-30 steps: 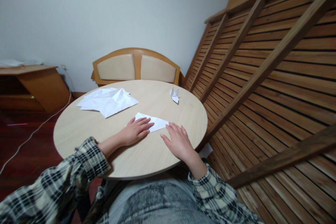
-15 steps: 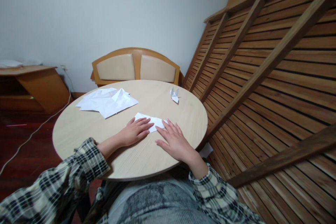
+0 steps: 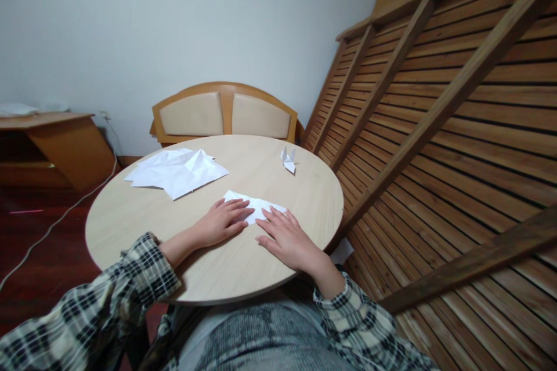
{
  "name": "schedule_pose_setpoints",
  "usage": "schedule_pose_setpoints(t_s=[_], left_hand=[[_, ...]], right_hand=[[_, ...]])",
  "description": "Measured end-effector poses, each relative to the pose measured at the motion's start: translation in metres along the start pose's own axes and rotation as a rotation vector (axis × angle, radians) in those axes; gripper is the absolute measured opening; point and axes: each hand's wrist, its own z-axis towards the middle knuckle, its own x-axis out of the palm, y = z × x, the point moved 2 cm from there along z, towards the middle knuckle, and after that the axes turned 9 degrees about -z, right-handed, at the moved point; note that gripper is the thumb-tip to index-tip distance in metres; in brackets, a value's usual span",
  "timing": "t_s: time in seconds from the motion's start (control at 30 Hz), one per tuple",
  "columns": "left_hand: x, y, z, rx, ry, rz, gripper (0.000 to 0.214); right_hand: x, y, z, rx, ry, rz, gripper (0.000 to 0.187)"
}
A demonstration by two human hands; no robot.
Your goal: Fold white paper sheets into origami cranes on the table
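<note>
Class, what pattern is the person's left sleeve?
Plaid, dark on cream, on the left sleeve; head view shows it best.

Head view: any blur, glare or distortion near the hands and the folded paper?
Head view: soft, even light, no glare on the table; left hand, right hand and folded paper sharp, with faint shadows beneath; wide-angle stretch splays the slatted wall at right.

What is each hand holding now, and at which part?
Nothing is gripped. Both hands lie flat on the folded paper: the left hand on its left part, the right hand on its right end.
</note>
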Motion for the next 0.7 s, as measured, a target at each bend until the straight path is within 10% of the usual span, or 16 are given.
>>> schedule_pose_setpoints(t_s=[0.7], left_hand=[[-0.0004, -0.0006, 0.0002, -0.004, 0.016, -0.005, 0.049]], right_hand=[[0.0076, -0.0098, 0.0007, 0.328, -0.146, -0.033, 0.047]])
